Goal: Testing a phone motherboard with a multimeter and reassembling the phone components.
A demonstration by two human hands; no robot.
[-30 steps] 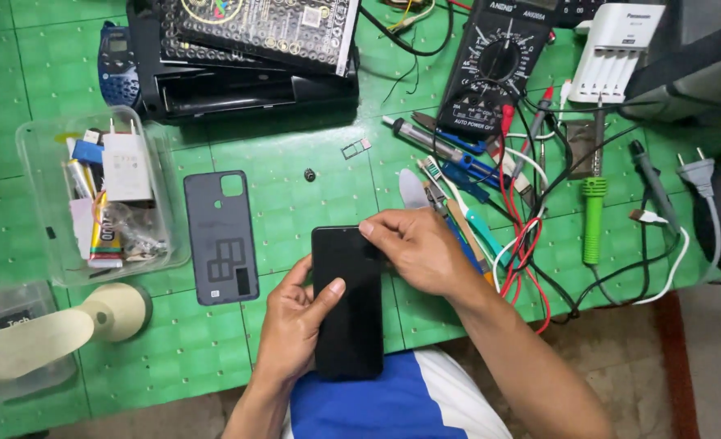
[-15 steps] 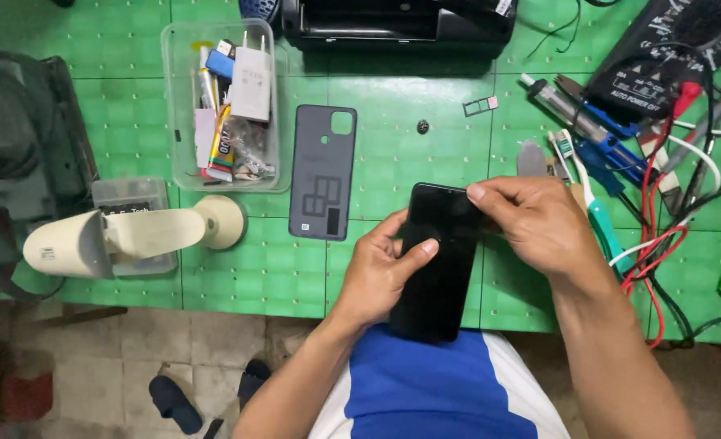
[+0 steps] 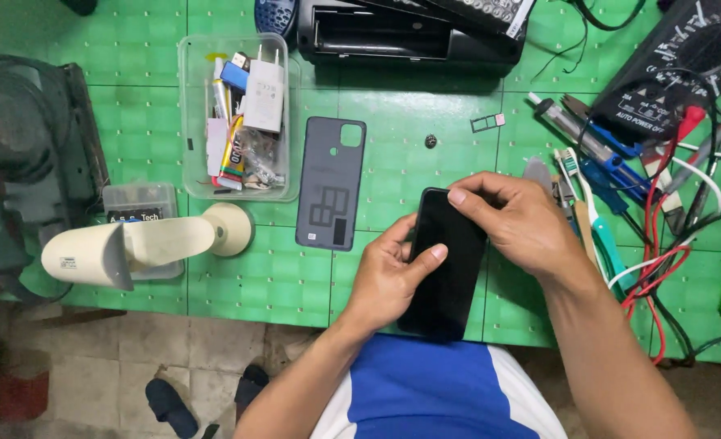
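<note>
A black smartphone [image 3: 446, 272] lies screen up at the near edge of a green cutting mat [image 3: 393, 122]. My left hand [image 3: 389, 272] grips its left side, thumb resting on the glass. My right hand [image 3: 519, 223] pinches the phone's top right corner with its fingertips. The phone's grey back cover [image 3: 330, 183], inner side up, rests on the mat just to the left. A small SIM tray [image 3: 488, 122] and a tiny round part [image 3: 430, 141] sit beyond the phone.
A clear plastic box [image 3: 238, 114] of chargers and small parts stands at the left, with a cream desk lamp [image 3: 145, 244] in front of it. Screwdrivers, a toothbrush [image 3: 592, 215], red and black leads and a multimeter [image 3: 686, 65] crowd the right. A black device [image 3: 409, 32] lies at the back.
The view has shifted slightly, so everything sits a little further right in frame. Both hands stay on the phone, the right fingers still at its top corner.
</note>
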